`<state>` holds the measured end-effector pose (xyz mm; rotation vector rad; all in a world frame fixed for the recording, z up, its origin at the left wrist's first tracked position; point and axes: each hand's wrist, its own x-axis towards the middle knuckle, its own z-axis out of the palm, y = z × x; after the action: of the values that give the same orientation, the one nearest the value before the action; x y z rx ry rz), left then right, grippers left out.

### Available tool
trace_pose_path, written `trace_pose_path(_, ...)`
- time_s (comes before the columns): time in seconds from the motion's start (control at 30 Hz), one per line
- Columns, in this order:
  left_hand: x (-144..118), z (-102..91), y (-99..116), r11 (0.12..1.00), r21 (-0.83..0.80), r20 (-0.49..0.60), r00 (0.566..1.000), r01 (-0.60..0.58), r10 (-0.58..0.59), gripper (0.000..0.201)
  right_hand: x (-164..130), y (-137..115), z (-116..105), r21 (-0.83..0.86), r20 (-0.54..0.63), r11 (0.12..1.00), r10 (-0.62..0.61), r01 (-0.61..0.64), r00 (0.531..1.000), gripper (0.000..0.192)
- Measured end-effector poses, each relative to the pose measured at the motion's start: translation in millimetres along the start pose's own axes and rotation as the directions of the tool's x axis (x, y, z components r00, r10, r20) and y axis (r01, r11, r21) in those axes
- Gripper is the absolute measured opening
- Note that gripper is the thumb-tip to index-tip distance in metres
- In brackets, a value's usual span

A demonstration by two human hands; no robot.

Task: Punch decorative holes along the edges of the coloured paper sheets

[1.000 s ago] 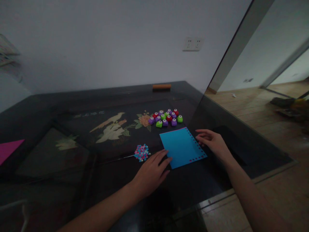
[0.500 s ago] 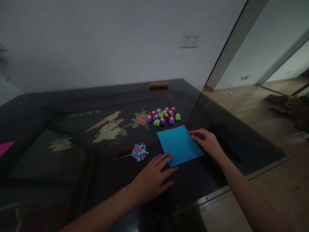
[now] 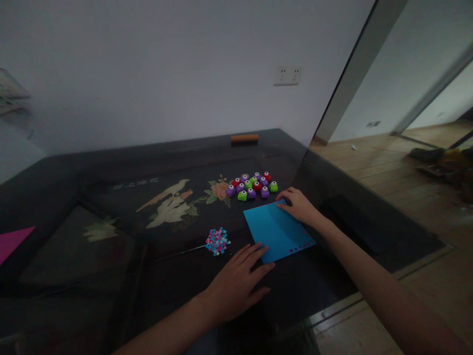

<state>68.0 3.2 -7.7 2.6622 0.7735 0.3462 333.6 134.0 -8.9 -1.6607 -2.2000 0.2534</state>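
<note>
A square sheet of blue paper (image 3: pixel 271 229) lies on the dark table, with small punched shapes along its right and lower edges that show pink. My left hand (image 3: pixel 242 281) is open, its fingers spread and their tips resting on the paper's lower left corner. At the far right corner, my right hand (image 3: pixel 300 207) pinches the sheet between thumb and fingers. Just beyond the paper stands a cluster of small craft punches (image 3: pixel 251 185) in red, purple and green with white tops. Left of the sheet is a pile of pink, blue and white paper confetti (image 3: pixel 217 241).
A brown cylinder (image 3: pixel 244 139) lies at the table's back edge by the wall. A dark flat object (image 3: pixel 351 222) is right of my right forearm. Part of a pink sheet (image 3: pixel 15 241) shows at far left. Bird and flower pictures decorate the tabletop (image 3: pixel 177 271).
My right hand has slid along the paper's right edge to the far corner and now covers it. My left hand stays at the lower left corner. The view has tilted slightly upward.
</note>
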Motion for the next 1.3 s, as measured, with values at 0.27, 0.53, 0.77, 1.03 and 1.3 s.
trace_pose_path(0.27,-0.6,-0.1,-0.9,1.0,-0.009,-0.005,1.0,0.004,-0.004,0.047,-3.4,0.6,5.3,0.048,-0.042,0.999,-0.014,0.016,0.999,0.013)
trace_pose_path(0.53,-0.6,1.5,-1.4,1.0,0.002,-0.006,1.0,0.0,0.0,0.047,-2.2,-2.3,4.7,0.07,-0.034,0.998,0.006,-0.004,0.999,0.012)
trace_pose_path(0.77,-0.7,0.6,-1.2,1.0,0.006,-0.011,1.0,-0.003,0.003,0.048,-2.7,-6.4,2.6,0.08,-0.043,0.997,0.0,0.003,0.999,0.015)
trace_pose_path(1.03,-0.7,1.0,-1.1,1.0,0.013,0.0,1.0,0.005,-0.005,0.049,-0.5,-6.1,4.9,0.069,-0.046,0.998,-0.007,0.01,0.999,0.012)
trace_pose_path(1.3,-0.1,-0.1,-0.7,1.0,0.019,0.015,1.0,0.016,-0.016,0.048,-0.8,-7.9,4.9,0.054,-0.038,0.998,-0.01,0.012,0.999,0.011)
